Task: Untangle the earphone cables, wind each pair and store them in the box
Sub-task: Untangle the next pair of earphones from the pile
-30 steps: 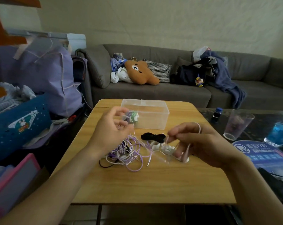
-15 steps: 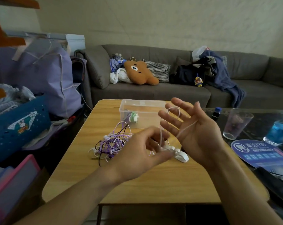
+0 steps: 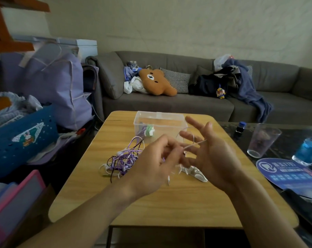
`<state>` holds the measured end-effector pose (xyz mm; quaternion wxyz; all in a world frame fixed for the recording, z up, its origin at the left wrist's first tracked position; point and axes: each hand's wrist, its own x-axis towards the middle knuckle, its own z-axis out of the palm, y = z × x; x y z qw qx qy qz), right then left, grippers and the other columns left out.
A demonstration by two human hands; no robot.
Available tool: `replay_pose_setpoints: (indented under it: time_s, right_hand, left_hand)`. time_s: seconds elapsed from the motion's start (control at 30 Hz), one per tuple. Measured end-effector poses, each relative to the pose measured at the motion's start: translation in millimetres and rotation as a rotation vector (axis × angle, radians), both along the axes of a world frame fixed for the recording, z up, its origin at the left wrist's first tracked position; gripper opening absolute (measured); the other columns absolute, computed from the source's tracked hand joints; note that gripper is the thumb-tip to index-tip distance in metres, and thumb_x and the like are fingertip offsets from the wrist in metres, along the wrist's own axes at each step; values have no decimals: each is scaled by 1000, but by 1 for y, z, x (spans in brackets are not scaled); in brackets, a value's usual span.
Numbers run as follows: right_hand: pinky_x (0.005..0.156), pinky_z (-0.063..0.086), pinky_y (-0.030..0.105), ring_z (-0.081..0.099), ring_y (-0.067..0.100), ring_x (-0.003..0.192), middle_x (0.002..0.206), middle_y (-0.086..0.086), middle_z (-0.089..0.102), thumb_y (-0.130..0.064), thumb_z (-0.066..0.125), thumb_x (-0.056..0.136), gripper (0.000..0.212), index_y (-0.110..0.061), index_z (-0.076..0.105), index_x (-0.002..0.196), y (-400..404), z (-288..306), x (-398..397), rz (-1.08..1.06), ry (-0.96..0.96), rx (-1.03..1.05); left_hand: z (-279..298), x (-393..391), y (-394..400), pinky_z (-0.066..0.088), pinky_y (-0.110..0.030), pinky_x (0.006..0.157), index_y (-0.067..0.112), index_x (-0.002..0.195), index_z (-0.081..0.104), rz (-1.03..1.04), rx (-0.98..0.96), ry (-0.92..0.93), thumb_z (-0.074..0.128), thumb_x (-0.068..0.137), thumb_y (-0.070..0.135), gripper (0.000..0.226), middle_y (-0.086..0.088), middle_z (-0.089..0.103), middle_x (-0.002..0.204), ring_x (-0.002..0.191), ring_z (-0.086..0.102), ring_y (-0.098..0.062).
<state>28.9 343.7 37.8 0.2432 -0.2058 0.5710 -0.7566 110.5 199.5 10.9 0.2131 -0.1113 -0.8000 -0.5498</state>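
A wooden table (image 3: 169,203) stands before a grey sofa (image 3: 187,104). The right hand (image 3: 210,154) is spread, its fingers straight, with a white earphone cable (image 3: 194,143) looped across them. The left hand (image 3: 155,163) pinches that cable with curled fingers. One purple-and-white tangle (image 3: 124,159) lies beside one clear box (image 3: 160,125), which holds one wound green pair (image 3: 150,130).

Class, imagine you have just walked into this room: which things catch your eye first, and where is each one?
First come the two hands over the wooden table: the left hand pinches a thin white cable that runs across the straight fingers of the right hand. Left of them lies a purple tangle of earphones, with the clear box behind. Farther back, a brown bear cushion lies on the grey sofa.
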Motion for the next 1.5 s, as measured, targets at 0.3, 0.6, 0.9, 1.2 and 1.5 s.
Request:
replay_pose_setpoints:
  time_s: [0.3, 0.6, 0.9, 1.2, 1.5]
  right_hand:
    - [46, 45, 29, 69, 24, 55, 76, 10, 76, -51, 24, 104, 62, -3, 56, 81, 22, -3, -30, -437, 317, 468]
    - [59, 58, 26, 75, 16, 68, 72, 10, 71, -45, 41, 103, 45, -12, 51, 75, 43, -23, -54, -612, -298, -193]
    - [82, 60, 36, 73, 26, 98, 117, 16, 69, -20, 63, 95, 29, -5, 59, 119, 16, -12, -27, -288, -70, 31]
    - [75, 46, 15, 60, -2, 86, 97, -13, 62, -43, 70, 87, 8, -39, 65, 92, -20, -21, 11, -23, 922, 547]
    - [61, 41, 11, 59, -1, 72, 77, -15, 65, -36, 64, 95, 13, -31, 67, 83, -38, -45, 1, 103, 1004, 746]
  left_hand:
    - [-2, -1, -33, 28, -19, 43, 5, 96, 67, 13, -25, -324, 57, 99, 24, 21, 12, 47, 47, 40, 33, -6]
    - [-7, -4, -60, 28, -28, 44, 9, 75, 63, 21, -75, -354, 55, 100, 28, 33, -4, 43, 48, 40, 33, -18]
    - [-1, -6, -61, 21, -21, 36, 9, 88, 68, -45, 502, -201, 56, 91, 27, 22, -3, 38, 54, 37, 25, -11]
    - [6, 4, -43, 21, -17, 35, 1, 91, 64, -101, 394, -226, 53, 96, 23, 25, -8, 40, 46, 31, 26, -10]
    - [13, -1, -61, 34, -20, 37, 11, 91, 60, 102, 850, -17, 42, 102, 20, 23, -1, 51, 52, 35, 43, -13]
